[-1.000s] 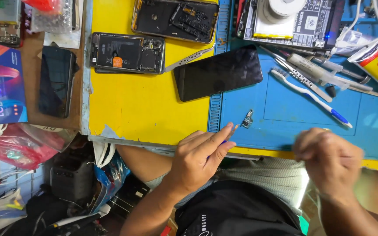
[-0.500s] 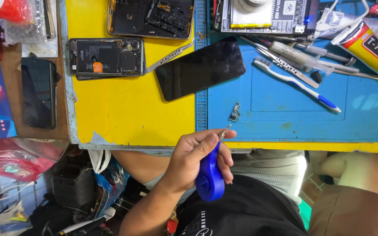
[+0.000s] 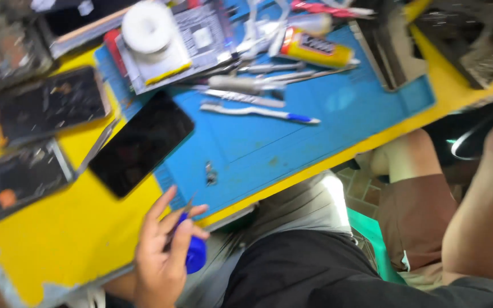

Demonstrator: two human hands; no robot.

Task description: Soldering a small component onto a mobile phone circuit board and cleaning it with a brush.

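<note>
My left hand (image 3: 161,259) is at the near edge of the yellow tabletop (image 3: 58,234), shut on a blue-handled screwdriver (image 3: 195,255) whose thin metal tip points up toward the blue mat (image 3: 315,134). A small metal part (image 3: 210,173) lies on the mat just above the tip. A black phone screen (image 3: 141,142) lies straddling the mat and the yellow surface, above my hand. Only my right forearm (image 3: 486,199) shows at the right edge; the hand itself is past the frame.
Two opened phone bodies (image 3: 47,105) (image 3: 15,179) lie at the left. A toothbrush (image 3: 258,110), metal tools (image 3: 258,82), a yellow glue tube (image 3: 315,48) and a white tape roll (image 3: 146,25) crowd the far mat. A leg in brown shorts (image 3: 417,211) is at right.
The view has swung and tilted to the right and is blurred. My left hand still holds the blue screwdriver near the table edge. My right forearm has come into view at the right.
</note>
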